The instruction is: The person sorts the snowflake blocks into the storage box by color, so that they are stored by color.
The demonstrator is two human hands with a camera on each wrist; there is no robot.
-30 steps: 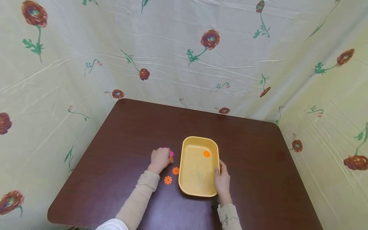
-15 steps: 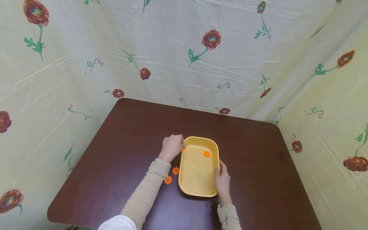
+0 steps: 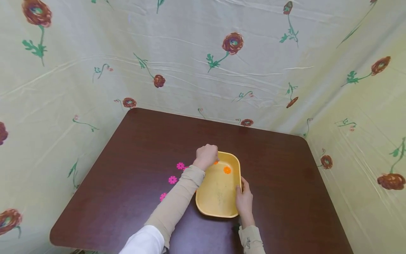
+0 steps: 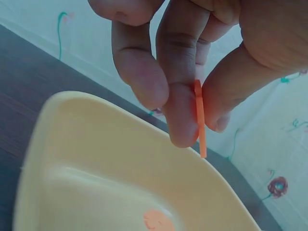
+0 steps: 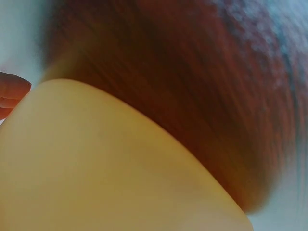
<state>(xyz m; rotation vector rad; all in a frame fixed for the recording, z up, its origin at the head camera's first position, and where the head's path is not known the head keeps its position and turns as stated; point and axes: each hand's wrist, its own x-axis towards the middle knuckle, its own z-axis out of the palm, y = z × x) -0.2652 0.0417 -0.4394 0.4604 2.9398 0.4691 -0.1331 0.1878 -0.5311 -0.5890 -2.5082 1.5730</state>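
One orange disc (image 4: 199, 118) hangs edge-down, upright, pinched in left hand (image 3: 207, 155) fingers (image 4: 180, 91); right hand (image 3: 244, 199) grips the tray (image 3: 219, 204).

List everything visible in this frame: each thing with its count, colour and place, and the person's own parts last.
Tray: one, yellow, on the table near its front middle.
Orange disc in tray: one, lying on the tray floor at the far end.
Orange disc in hand: one, held edge-on above the tray's far left corner.
Pink discs: three, on the table left of the tray.
Table: one, dark brown.
Flowered cloth: pale yellow, behind and beside the table.
Left hand: pinches the orange disc.
Right hand: grips the tray's right rim.
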